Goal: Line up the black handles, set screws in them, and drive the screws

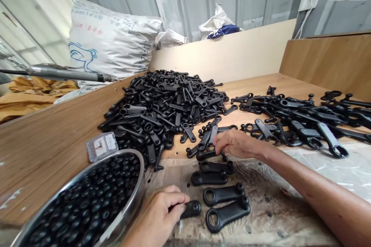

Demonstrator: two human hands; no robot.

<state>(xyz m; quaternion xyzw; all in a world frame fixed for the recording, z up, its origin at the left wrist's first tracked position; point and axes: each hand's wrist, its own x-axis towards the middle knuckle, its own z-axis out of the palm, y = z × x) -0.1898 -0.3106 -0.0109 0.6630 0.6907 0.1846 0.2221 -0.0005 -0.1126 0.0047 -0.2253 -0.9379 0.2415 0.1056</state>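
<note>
Four black crank handles (213,178) lie in a row on the stained covering (266,220) before me. My left hand (158,212) pinches another handle (193,209) between thumb and fingers, just left of the row. My right hand (236,142) is at the row's far end, fingers bent; I cannot tell whether they grip anything. At left stands a metal bowl (142,168) of black knobs (87,197); beyond it, a large heap of handles (176,104).
</note>
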